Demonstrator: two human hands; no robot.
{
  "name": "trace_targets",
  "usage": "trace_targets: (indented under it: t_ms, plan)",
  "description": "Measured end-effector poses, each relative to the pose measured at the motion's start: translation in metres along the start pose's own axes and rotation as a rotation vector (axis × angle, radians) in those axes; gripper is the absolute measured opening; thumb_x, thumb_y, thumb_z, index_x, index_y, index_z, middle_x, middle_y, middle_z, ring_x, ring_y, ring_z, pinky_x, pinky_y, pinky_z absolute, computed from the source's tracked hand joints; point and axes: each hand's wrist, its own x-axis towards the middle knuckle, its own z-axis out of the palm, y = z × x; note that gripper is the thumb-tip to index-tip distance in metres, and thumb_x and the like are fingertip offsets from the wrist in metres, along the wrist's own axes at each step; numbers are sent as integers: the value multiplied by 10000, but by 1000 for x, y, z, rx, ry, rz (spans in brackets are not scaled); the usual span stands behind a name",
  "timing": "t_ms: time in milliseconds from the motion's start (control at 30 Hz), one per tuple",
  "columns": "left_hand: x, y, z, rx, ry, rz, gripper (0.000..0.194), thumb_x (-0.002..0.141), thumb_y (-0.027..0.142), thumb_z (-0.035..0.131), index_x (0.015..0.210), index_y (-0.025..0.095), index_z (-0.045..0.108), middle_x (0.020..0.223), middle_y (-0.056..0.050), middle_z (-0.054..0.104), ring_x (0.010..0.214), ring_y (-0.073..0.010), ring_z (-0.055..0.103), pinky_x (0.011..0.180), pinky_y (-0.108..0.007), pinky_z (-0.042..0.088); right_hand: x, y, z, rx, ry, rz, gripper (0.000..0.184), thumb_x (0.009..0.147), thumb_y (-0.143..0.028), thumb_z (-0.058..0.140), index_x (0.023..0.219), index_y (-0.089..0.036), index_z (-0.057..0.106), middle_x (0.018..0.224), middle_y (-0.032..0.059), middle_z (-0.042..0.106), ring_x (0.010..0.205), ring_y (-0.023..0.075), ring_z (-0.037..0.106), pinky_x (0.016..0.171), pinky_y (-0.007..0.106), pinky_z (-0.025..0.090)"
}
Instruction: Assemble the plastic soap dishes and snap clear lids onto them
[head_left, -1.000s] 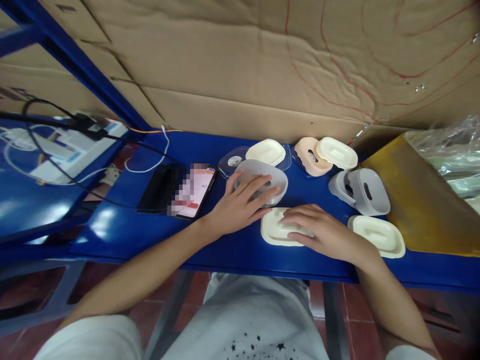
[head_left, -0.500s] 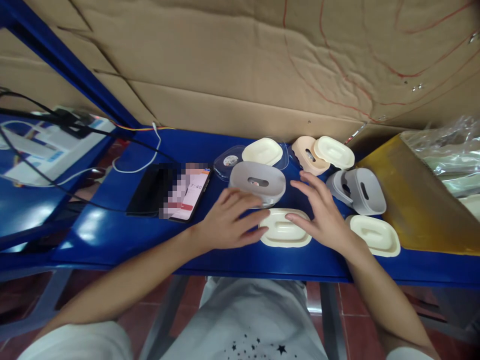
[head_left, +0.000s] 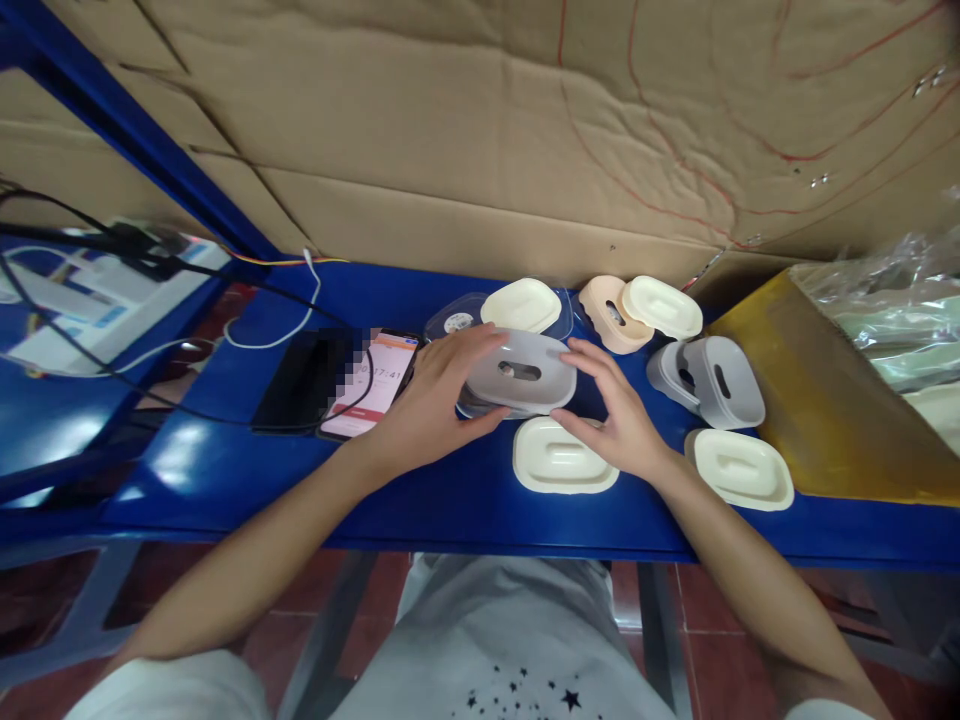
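Note:
A grey oval plastic box (head_left: 520, 376) with a slot in its top sits on the blue shelf (head_left: 465, 490). My left hand (head_left: 431, 405) grips its left end with curled fingers. My right hand (head_left: 619, 415) holds its right end, fingers bent round the side. Just in front of the grey box lies a cream oval lid (head_left: 564, 456), touching neither hand.
Behind stand a clear tray with a cream lid (head_left: 523, 303), a peach box with a cream lid (head_left: 637, 308), a grey box on its side (head_left: 709, 380) and another cream lid (head_left: 741, 468). A phone (head_left: 371, 383) and cables lie left. A yellow bin (head_left: 840, 400) stands right. Cardboard forms the back wall.
My right hand left the cream lid and went to the grey box's right end. My left hand moved back onto its left end. Both now grip the box.

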Motion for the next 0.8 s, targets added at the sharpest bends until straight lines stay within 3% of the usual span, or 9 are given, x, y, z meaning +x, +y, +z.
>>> trace_targets:
  t_ms: [200,333,433,600,800]
  plan:
    - [-10,30,3,61,-14,175,611,1024,437,775,1539,256,500,1595,-175,546,1456,-350,541,1206,-537,475,-44,-16,-37,-65,-140,-23,563,1003,-302,760,1530,-323,563,1708,126,471,1584,322,481,1261,523,490]
    - [-25,49,18,176,-107,261,534,1017,519,761,1419,208,597,1520,-164,626,1340,-376,583,1099,-542,539,-85,-17,-41,-118,-210,-20,415,1008,-220,735,1410,-305,675,1699,111,483,1556,312,510,1225,503,526]
    - [-32,55,28,238,-143,274,450,1011,463,770,1351,197,642,1477,-146,656,1322,-379,584,1067,-526,562,-98,-14,-36,-147,-184,-19,377,1010,-188,715,1374,-289,704,1689,118,497,1535,318,532,1212,517,538]
    - [-30,53,38,168,-147,204,523,990,508,789,1362,176,632,1453,-173,640,1267,-363,625,1067,-522,585,-102,-11,-34,-155,-147,19,425,1003,-185,710,1409,-307,678,1682,125,504,1526,346,545,1195,557,553]
    - [-28,52,42,97,-245,247,487,1000,483,790,1359,193,634,1474,-178,621,1322,-362,613,1077,-527,579,-123,-11,-39,-203,-73,76,436,997,-223,710,1413,-350,673,1643,113,539,1468,385,597,1143,606,587]
